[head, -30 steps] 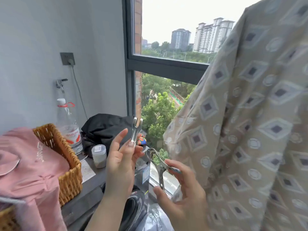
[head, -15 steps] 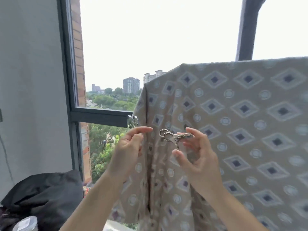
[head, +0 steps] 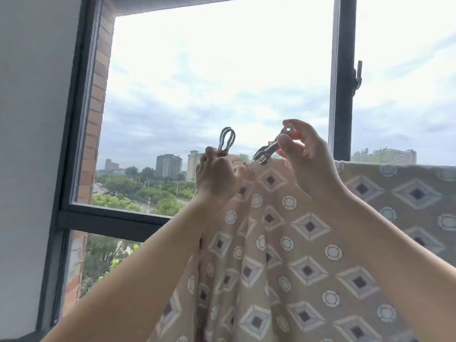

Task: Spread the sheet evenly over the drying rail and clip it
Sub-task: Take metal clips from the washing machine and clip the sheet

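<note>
The sheet (head: 308, 243) was draped over the rail but bunched leftward, seemingly unclipped. One clip (head: 270, 149) was pinched by the right hand (head: 308, 166) at the top fold, a spare clip (head: 225, 140) gripped by the left hand (head: 217, 176).

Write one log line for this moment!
left hand: holds spare clip | right hand: pinches clip at top edge of sheet | sheet: hanging, bunched near hands

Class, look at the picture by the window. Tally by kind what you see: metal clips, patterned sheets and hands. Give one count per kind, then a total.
Clips: 2, the left clip held in the left hand and the right clip pinched in the right hand
Sheets: 1, the sheet
Hands: 2
Total: 5
</note>
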